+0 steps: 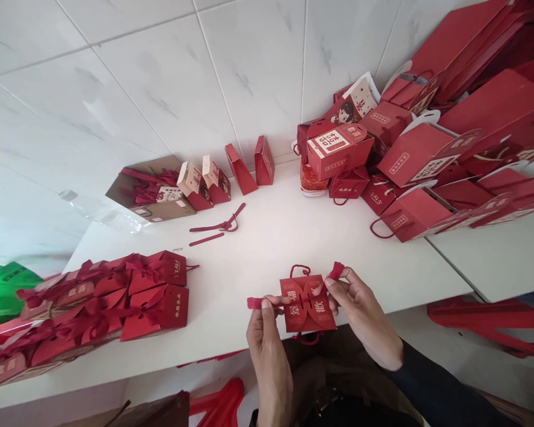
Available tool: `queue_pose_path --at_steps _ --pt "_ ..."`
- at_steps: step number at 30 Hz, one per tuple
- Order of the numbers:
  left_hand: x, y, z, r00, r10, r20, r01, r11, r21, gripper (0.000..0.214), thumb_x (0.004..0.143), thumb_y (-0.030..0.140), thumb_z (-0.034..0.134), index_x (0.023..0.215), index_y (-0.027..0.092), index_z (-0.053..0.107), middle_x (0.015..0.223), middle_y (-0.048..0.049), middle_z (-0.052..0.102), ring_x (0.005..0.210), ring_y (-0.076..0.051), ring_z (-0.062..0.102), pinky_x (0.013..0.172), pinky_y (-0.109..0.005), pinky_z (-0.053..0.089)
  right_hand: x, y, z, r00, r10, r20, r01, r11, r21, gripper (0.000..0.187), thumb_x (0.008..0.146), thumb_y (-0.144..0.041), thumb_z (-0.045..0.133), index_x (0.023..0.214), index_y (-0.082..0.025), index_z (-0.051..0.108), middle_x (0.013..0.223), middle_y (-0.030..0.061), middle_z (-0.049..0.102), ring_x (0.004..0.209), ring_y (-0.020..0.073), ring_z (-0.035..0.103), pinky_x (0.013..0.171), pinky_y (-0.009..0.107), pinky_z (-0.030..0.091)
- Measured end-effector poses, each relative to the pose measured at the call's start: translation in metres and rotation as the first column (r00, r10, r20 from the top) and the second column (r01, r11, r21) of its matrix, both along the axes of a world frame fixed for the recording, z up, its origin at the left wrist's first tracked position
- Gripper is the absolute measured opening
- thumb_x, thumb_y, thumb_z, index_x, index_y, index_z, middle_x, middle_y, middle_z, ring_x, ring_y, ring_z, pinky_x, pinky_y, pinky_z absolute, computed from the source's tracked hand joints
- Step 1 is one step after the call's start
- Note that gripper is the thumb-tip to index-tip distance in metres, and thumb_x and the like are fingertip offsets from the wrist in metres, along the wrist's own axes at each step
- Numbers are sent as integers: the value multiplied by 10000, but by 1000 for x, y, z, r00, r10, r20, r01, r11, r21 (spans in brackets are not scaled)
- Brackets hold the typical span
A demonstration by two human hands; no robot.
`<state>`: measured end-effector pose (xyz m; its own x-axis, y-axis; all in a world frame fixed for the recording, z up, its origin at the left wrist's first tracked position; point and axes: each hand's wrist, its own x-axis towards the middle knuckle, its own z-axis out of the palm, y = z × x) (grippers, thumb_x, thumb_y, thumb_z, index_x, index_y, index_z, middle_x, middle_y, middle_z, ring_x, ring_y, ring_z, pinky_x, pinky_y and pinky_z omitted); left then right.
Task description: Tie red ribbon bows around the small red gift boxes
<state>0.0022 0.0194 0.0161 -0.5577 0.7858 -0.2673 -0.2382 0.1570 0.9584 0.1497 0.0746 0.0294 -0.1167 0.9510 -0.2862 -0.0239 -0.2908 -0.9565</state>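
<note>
A small red gift box [307,305] with gold characters sits at the white table's near edge, right in front of me. A red ribbon [254,302] runs through its top. My left hand [267,350] pinches the ribbon's left end. My right hand [360,308] pinches the ribbon's right end [337,270] just above and right of the box. Both hands are closed on the ribbon, pulling it out to either side.
Rows of finished ribboned boxes [93,302] lie at the left. A cardboard carton of ribbons [149,190], several standing boxes [240,169] and loose ribbons [220,226] are at the back. A heap of red bags and boxes [418,148] fills the right. Table [258,249].
</note>
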Motion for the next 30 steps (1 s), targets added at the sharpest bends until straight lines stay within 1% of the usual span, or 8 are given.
queue_pose_path --at_steps 5,9,12,16,20,25,27,30 --pt "-1 -4 14 998 -59 27 61 996 -65 410 946 556 614 1121 208 743 1098 -89 757 1130 -247 675 967 -354 543 5 1 4 999 24 33 -25 1000 16 350 957 -592 604 921 -246 564 738 -27 600 641 148 536 627 288 490" --pt "-8 -5 28 980 -161 -115 154 986 -68 413 973 519 596 1249 238 719 1274 -97 723 1302 -265 608 1076 -378 505 10 2 11 996 72 53 -75 996 53 324 972 -575 595 918 -256 581 701 -37 564 675 158 549 664 280 507" --pt "-16 1 37 943 -194 -270 203 979 5 464 1012 521 535 1359 234 648 1248 -103 737 1214 -247 666 1055 -387 520 10 3 16 993 113 46 -117 989 89 298 984 -555 589 926 -263 574 803 -21 616 702 148 546 709 273 520" --pt "-22 16 49 879 -137 -457 194 978 80 472 1046 476 494 1467 270 548 1124 -59 767 1119 -196 699 961 -321 545 7 6 30 983 176 56 -182 973 142 259 1005 -534 565 1003 -275 577 996 10 682 757 150 586 743 274 540" --pt "-18 30 59 851 -152 -503 248 960 129 419 1056 445 479 1387 231 622 1004 -53 765 951 -174 720 874 -293 557 -2 11 45 959 245 142 -271 940 209 255 1025 -533 522 1038 -283 570 932 7 693 859 181 652 716 270 547" --pt "-19 43 54 878 -192 -438 258 962 94 429 1046 490 446 1211 183 697 891 -65 753 811 -189 704 786 -318 555 -10 22 45 906 221 361 -318 918 236 348 1030 -575 455 1134 -280 607 856 19 717 763 202 665 596 285 532" --pt "-27 43 45 869 -196 -455 219 976 -2 451 1040 511 423 1195 180 687 956 -91 750 879 -216 694 831 -356 540 -5 25 40 876 173 450 -307 920 244 405 1024 -573 452 1260 -272 586 919 44 730 720 208 656 626 328 542" --pt "-43 34 31 855 -186 -484 138 981 -133 521 1008 518 483 1393 174 546 1205 -161 694 1034 -270 665 852 -409 533 8 24 30 845 43 533 -230 929 290 524 999 -550 497 1424 -248 449 1155 108 694 693 203 636 664 377 543"
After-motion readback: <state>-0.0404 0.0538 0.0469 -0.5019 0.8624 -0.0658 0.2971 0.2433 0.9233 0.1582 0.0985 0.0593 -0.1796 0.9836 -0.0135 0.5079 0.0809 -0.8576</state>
